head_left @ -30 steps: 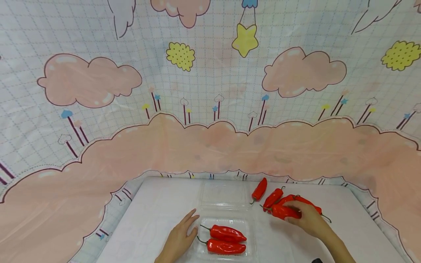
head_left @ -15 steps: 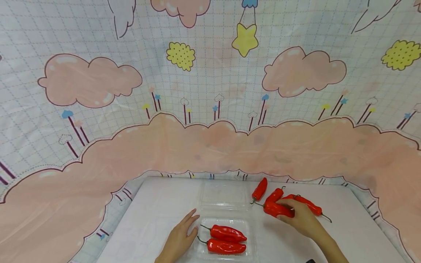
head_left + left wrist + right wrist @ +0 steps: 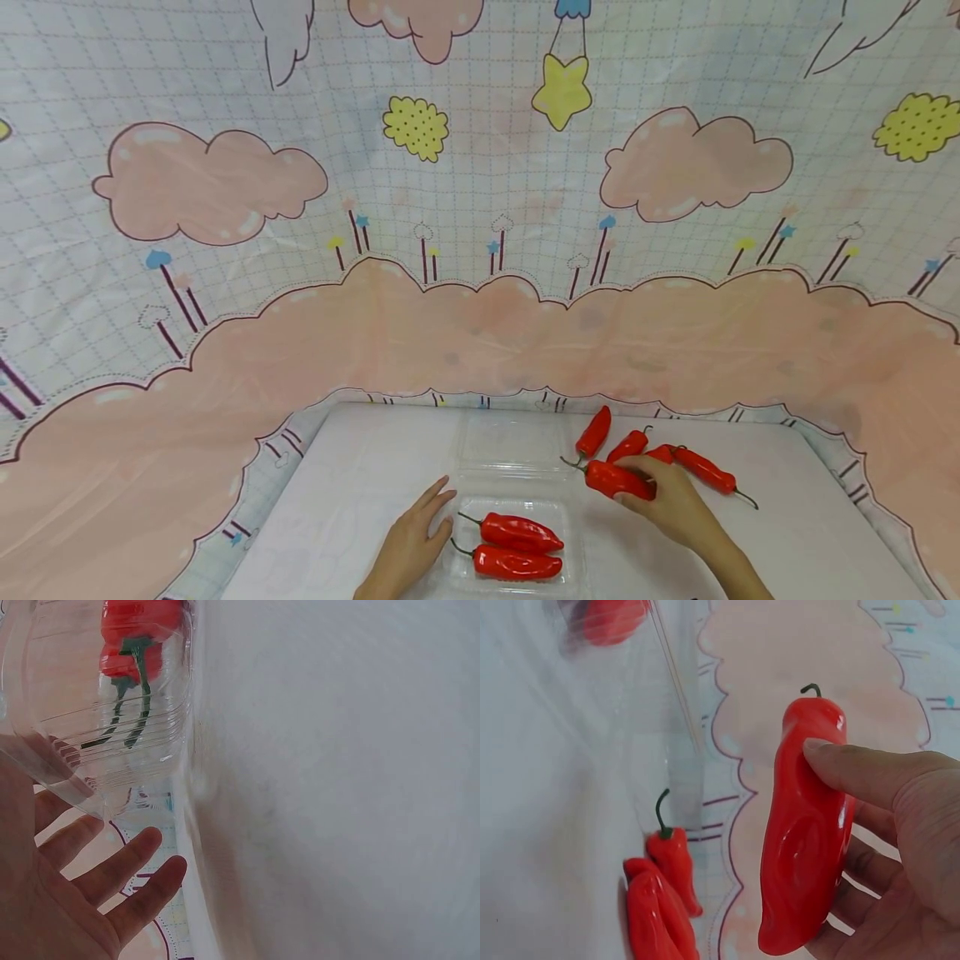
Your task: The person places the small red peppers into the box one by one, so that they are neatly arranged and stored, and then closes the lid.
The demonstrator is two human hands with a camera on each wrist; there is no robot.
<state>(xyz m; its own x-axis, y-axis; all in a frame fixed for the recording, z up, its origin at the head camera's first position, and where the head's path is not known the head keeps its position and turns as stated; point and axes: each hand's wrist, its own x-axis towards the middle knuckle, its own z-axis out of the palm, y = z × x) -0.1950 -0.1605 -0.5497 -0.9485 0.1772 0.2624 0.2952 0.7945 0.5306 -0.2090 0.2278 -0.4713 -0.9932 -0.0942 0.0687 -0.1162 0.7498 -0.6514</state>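
A glossy red pepper (image 3: pixel 804 840) with a short green stem is pinched between the thumb and fingers of my right hand (image 3: pixel 675 504), held over the right part of the table. Two red peppers (image 3: pixel 520 533) lie side by side in the base of a clear plastic box (image 3: pixel 572 550), their stems pointing left. Beside the box's left edge rests my left hand (image 3: pixel 408 542), fingers spread and relaxed. In the left wrist view, its fingers (image 3: pixel 135 874) are at the box wall (image 3: pixel 112 765); whether they touch it I cannot tell.
The box's open clear lid (image 3: pixel 513 442) lies flat behind its base. Several loose red peppers lie at the back right, among them one pepper (image 3: pixel 595 432) near the lid and another (image 3: pixel 705 468) farther right. A patterned cloth (image 3: pixel 480 333) hangs behind the white table (image 3: pixel 337 475).
My right hand has moved left with the pepper, drawing away from the loose ones toward the box. My left hand has stayed where it was.
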